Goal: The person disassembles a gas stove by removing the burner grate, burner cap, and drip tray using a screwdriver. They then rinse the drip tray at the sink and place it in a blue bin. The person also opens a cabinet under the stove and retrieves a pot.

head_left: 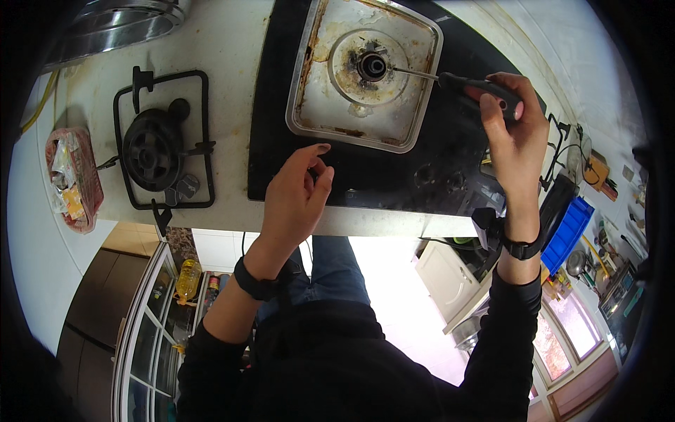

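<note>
Right hand (517, 133) gripping a dark-handled screwdriver with a thin metal shaft (453, 82) over a square, rust-stained silver metal tray (318, 102).
The right hand, right of the tray, is closed around the handle; the shaft crosses the tray's right rim, its tip at the round, dark burner socket (371, 68) in the tray's middle, though contact is hard to tell. The left hand (297, 188), just by the tray's near left corner, is half curled, thumb and forefinger parted, with nothing visible in it. Left of the tray, on the pale surface (233, 77), a square black metal pan support (208, 105) surrounds a round black burner cap (150, 156).
</note>
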Tool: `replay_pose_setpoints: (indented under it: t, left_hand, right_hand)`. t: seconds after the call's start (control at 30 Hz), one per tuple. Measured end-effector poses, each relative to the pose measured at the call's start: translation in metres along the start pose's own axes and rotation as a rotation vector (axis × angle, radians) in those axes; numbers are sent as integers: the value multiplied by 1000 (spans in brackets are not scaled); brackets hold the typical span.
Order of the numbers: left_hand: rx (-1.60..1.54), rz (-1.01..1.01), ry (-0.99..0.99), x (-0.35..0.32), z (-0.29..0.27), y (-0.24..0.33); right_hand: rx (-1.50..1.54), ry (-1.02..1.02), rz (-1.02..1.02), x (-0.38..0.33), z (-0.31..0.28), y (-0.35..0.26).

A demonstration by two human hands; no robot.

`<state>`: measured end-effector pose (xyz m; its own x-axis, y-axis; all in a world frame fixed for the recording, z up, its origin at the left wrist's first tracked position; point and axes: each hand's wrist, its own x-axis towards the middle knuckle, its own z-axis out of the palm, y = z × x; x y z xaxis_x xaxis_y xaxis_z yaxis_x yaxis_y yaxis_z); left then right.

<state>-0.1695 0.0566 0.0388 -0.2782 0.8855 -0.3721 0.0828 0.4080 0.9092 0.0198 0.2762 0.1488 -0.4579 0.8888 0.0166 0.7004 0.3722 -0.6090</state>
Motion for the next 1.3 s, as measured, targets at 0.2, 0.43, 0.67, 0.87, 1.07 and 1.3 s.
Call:
replay_pose_setpoints:
  t: [0.2, 0.43, 0.67, 0.87, 1.07, 1.3]
  left_hand:
    - [30, -33, -11, 4, -1, 0]
    - [16, -28, 17, 7, 6, 0]
    - [25, -52, -7, 9, 3, 0]
    - [28, -39, 8, 9, 2, -2]
    - [21, -45, 2, 10, 2, -5]
    - [31, -22, 20, 13, 4, 0]
  right_hand:
    - [16, -36, -14, 8, 6, 6]
    - [-54, -23, -30, 11, 0, 4]
    - [-32, -57, -36, 14, 2, 3]
    - [-80, -65, -44, 14, 1, 2]
    - [-54, -52, -43, 15, 4, 2]
    - [-90, -41, -34, 21, 0, 2]
